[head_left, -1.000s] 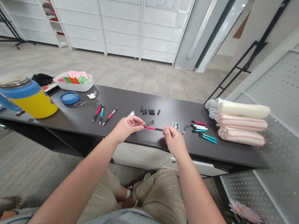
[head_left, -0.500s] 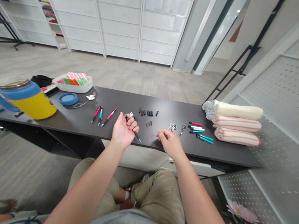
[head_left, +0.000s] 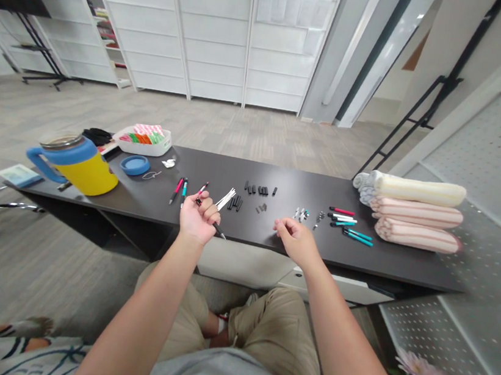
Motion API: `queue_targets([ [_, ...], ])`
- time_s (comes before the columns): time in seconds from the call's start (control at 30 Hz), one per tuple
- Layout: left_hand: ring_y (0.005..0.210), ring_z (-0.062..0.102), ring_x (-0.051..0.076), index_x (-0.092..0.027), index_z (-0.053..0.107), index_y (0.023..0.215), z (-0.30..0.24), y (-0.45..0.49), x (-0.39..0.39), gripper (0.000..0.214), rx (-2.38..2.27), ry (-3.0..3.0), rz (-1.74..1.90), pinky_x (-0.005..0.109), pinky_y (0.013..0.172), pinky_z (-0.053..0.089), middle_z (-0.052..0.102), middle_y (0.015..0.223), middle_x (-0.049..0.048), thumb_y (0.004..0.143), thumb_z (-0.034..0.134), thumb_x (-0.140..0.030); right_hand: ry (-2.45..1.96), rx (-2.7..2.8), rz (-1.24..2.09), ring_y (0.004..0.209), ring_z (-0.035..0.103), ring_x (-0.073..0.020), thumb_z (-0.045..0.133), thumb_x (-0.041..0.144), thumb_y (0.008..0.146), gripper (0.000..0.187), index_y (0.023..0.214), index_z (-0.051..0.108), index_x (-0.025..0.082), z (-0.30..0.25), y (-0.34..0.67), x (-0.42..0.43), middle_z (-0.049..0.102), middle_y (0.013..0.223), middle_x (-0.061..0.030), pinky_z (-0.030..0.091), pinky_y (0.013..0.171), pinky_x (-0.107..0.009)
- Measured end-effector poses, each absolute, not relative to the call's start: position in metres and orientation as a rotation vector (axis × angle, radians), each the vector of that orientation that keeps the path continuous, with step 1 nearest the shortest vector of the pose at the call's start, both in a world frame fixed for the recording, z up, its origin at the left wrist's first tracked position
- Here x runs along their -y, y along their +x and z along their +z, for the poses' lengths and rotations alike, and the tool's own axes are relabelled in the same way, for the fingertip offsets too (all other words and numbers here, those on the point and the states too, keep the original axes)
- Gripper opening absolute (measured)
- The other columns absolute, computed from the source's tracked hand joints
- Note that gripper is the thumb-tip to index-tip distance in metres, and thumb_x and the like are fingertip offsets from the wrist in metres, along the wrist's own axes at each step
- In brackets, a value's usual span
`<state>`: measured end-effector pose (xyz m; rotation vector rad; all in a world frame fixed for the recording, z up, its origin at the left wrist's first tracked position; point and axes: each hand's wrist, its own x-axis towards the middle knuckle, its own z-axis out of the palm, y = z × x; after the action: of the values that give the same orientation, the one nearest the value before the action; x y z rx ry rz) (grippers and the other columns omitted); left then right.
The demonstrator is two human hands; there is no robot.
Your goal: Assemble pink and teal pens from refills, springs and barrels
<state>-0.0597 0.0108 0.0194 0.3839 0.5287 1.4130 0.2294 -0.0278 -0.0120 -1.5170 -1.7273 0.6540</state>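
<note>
My left hand [head_left: 198, 212] is closed round a pen [head_left: 214, 226] with a pink body and black tip, holding it above the near edge of the dark table [head_left: 272, 233]. The pen's tip sticks out to the right of my fingers. My right hand [head_left: 294, 236] hovers over the table edge with its fingers curled loosely; I cannot make out anything in it. Just beyond my left hand lie three finished pens [head_left: 184, 190], white refills [head_left: 226, 198] and black pen parts [head_left: 259, 190]. Small springs and tips [head_left: 306, 214] lie beyond my right hand.
A yellow jug with a blue lid [head_left: 78, 166], a blue ring-shaped lid [head_left: 135, 164] and a white tray of coloured items [head_left: 143, 139] stand at the table's left. Several pen barrels [head_left: 347, 222] and a stack of rolled towels [head_left: 413, 212] are at the right.
The two hands, which held the pen between them, have parted. My left hand now keeps the pen alone and has drawn it leftward; the right hand has let go. The camera has swung slightly left.
</note>
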Motion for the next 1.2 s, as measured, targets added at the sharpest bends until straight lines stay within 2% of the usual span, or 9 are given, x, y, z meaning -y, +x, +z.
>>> queue_targets([
  [0.3,0.039,0.017,0.008,-0.022,0.050,0.082,0.021,-0.060,-0.008,0.016,-0.553,0.430,1.379,0.022,0.037,0.018,0.020,0.052,-0.0096,0.091,0.056,-0.032,-1.520,1.738,0.650,0.068,0.062,-0.0190,0.050,0.054,0.102,0.041,0.083,0.070,0.024,-0.013,0.230,0.027,0.073,0.076,-0.0008,0.040,0.064,-0.030],
  [0.4,0.042,0.029,0.008,-0.021,0.053,0.090,0.025,-0.056,-0.010,0.020,-0.534,0.502,1.396,0.021,0.040,0.024,0.033,0.059,-0.0080,0.092,0.058,-0.040,-1.506,1.740,0.650,0.068,0.062,-0.0188,0.050,0.054,0.101,0.041,0.082,0.070,0.023,-0.014,0.230,0.026,0.073,0.077,-0.0010,0.040,0.064,-0.030],
  [0.5,0.051,0.044,0.007,-0.020,0.053,0.094,0.030,-0.053,-0.019,0.018,-0.629,0.639,1.435,0.019,0.046,0.034,0.049,0.072,-0.0042,0.087,0.065,-0.032,-1.498,1.741,0.647,0.070,0.063,-0.0192,0.051,0.053,0.101,0.041,0.081,0.069,0.023,-0.014,0.230,0.026,0.073,0.077,-0.0013,0.041,0.065,-0.029],
  [0.57,0.057,0.052,0.008,-0.020,0.055,0.097,0.031,-0.056,-0.030,0.020,-0.819,0.799,1.477,0.020,0.050,0.041,0.056,0.080,-0.0021,0.085,0.069,-0.026,-1.499,1.743,0.642,0.070,0.063,-0.0193,0.051,0.053,0.101,0.041,0.081,0.069,0.023,-0.014,0.230,0.027,0.073,0.077,-0.0014,0.041,0.064,-0.029],
  [0.7,0.076,0.065,0.013,-0.018,0.068,0.104,0.030,-0.077,-0.059,0.021,-1.303,1.301,1.455,0.027,0.068,0.057,0.066,0.101,0.0055,0.087,0.072,-0.030,-1.504,1.745,0.632,0.067,0.062,-0.0187,0.051,0.054,0.101,0.040,0.083,0.071,0.024,-0.014,0.231,0.027,0.073,0.075,-0.0007,0.041,0.064,-0.029],
  [0.8,0.076,0.069,0.019,-0.018,0.075,0.097,0.033,-0.094,-0.077,0.018,-1.669,1.644,1.189,0.032,0.075,0.055,0.071,0.091,0.0066,0.084,0.076,-0.030,-1.497,1.748,0.638,0.068,0.062,-0.0190,0.051,0.054,0.101,0.040,0.083,0.070,0.024,-0.014,0.231,0.027,0.073,0.076,-0.0007,0.040,0.064,-0.029],
  [0.9,0.078,0.072,0.024,-0.018,0.076,0.104,0.038,-0.102,-0.087,0.024,-1.857,1.766,0.959,0.034,0.078,0.052,0.075,0.084,0.0070,0.084,0.077,-0.031,-1.492,1.751,0.635,0.067,0.061,-0.0190,0.051,0.054,0.101,0.040,0.081,0.070,0.024,-0.015,0.232,0.026,0.071,0.073,-0.0005,0.040,0.063,-0.029],
  [1.0,0.086,0.073,0.025,-0.018,0.074,0.110,0.038,-0.100,-0.089,0.026,-1.914,1.876,0.908,0.034,0.082,0.051,0.078,0.090,0.0086,0.087,0.074,-0.031,-1.486,1.756,0.627,0.065,0.059,-0.0187,0.050,0.055,0.101,0.042,0.081,0.070,0.024,-0.015,0.232,0.026,0.068,0.069,0.0004,0.039,0.063,-0.029],
  [1.2,0.099,0.072,0.030,-0.018,0.076,0.107,0.027,-0.091,-0.091,0.023,-1.977,2.140,0.717,0.036,0.086,0.051,0.079,0.102,0.0141,0.095,0.060,-0.028,-1.483,1.756,0.633,0.065,0.058,-0.0184,0.050,0.055,0.101,0.042,0.082,0.070,0.024,-0.015,0.232,0.026,0.068,0.069,0.0005,0.039,0.062,-0.029],
])
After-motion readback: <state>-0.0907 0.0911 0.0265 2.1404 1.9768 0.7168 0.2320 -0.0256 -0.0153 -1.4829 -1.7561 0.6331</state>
